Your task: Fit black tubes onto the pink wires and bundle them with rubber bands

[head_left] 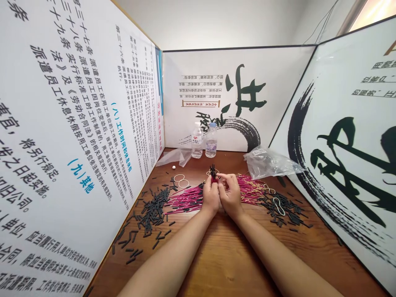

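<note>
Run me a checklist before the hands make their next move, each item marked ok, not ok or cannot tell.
1. Bundle in the left hand: ok, held with its black ends up.
2. Right hand gripping firmly: cannot tell; its fingers are at the bundle, but what they pinch is too small to make out.
3. Pink strands on the table: ok, lying on both sides of the hands.
4. Black pieces gathered neatly: not ok, scattered on both sides.
5. White-capped bottle and blue-capped bottle upright: ok, both standing behind the hands.
</note>
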The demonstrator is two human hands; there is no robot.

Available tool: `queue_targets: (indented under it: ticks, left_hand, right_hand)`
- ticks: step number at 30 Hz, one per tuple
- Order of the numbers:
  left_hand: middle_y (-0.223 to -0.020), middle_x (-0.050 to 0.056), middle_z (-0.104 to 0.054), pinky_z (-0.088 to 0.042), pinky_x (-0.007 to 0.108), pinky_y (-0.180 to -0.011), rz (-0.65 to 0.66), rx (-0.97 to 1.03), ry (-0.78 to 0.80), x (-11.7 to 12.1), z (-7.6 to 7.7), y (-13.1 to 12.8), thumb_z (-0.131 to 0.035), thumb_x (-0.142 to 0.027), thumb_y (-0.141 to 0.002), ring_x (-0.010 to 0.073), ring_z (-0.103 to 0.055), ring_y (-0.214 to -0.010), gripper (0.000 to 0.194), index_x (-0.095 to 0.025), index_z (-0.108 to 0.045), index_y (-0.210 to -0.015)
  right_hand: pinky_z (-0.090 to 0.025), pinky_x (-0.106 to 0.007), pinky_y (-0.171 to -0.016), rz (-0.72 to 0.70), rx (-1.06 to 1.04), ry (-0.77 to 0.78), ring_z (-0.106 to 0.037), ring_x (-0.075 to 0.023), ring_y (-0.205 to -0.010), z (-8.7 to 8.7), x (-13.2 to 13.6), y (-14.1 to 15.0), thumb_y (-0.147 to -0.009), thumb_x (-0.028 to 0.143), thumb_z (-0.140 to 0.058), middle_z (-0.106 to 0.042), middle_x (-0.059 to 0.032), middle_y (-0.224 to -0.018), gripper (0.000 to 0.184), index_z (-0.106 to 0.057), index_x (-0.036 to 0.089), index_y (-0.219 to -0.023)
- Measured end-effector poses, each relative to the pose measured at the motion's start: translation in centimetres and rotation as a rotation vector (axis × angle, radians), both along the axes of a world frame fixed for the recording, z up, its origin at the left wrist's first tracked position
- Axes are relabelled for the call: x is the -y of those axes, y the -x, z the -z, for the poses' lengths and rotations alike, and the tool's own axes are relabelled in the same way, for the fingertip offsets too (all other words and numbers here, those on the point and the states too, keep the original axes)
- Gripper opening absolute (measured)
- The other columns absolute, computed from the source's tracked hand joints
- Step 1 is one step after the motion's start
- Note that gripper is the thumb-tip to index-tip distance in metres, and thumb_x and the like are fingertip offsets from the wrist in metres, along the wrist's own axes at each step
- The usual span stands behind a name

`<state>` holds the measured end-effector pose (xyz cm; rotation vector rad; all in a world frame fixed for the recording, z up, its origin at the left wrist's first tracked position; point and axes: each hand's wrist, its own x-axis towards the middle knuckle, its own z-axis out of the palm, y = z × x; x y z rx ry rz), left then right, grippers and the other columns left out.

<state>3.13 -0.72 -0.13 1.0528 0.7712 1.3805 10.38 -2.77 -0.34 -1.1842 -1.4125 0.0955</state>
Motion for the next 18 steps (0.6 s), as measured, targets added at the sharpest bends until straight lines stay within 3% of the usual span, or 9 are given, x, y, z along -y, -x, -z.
queue_targets:
  ticks: [8, 18]
  left_hand:
    - [-0.082, 0.005, -0.065, -0.043, 0.026, -0.072, 0.018, -0.040, -0.036, 0.25, -0.43, 0.38, -0.043, -0.020, -0.075, 0.0156, -0.055, -0.074, 0.020, -0.015, -0.060, -0.085]
    - [-0.073, 0.002, -0.059, -0.042, 0.027, -0.069, -0.005, -0.024, 0.004, 0.38, -0.69, 0.50, -0.042, -0.021, -0.074, 0.0154, -0.052, -0.071, 0.015, -0.016, -0.056, -0.078]
  right_hand:
    - [-0.045, -0.034, -0.077, -0.050, 0.010, 0.011, -0.053, -0.0182, -0.084, 0.12, -0.04, 0.01, -0.089, 0.021, -0.047, -0.051, -0.0049, -0.094, 0.030, -0.059, 0.023, -0.116]
    - [-0.044, -0.031, -0.072, -0.023, -0.033, -0.012, -0.052, -0.0169, -0.080, -0.62, 0.34, 0.37, -0.087, 0.024, -0.050, -0.054, -0.0034, -0.087, 0.008, -0.057, 0.021, -0.090]
